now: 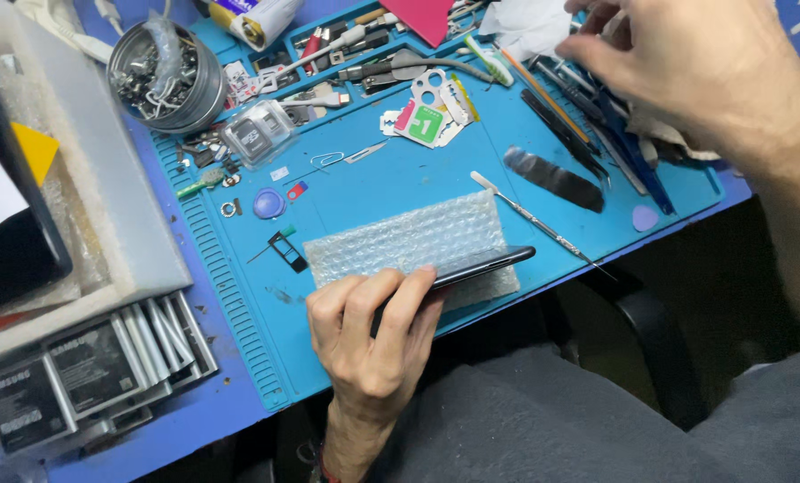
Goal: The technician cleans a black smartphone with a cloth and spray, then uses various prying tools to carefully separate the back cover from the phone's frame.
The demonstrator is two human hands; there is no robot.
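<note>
- The left hand [373, 331] is curled around a dark phone [472, 266], with the fingers [406, 300] wrapped over its near edge and the thumb side hidden behind it; the grip is narrow and closed on the phone.
- The phone is tilted up on its long edge, sticking out to the right of the left hand, and its lower side rests on a sheet of bubble wrap [409, 240].
- The bubble wrap lies flat on a blue work mat [391, 179], just beyond the left hand's fingertips.
- A thin metal pry tool [530, 216] lies on the mat just past the far end of the phone, running diagonally away from the left hand.
- A small black tray frame [287, 250] sits on the mat just left of the bubble wrap, near the left hand's knuckles.
- The right hand [686, 63] hovers, fingers loosely spread and half open, holding nothing that can be seen, above a row of tweezers and tools [588, 125] at the mat's far right.
- A dark strip [554, 179] lies on the mat between the right hand and the phone.
- A round tin of metal parts [169, 76] stands well away from both hands, at the far left of the mat.
</note>
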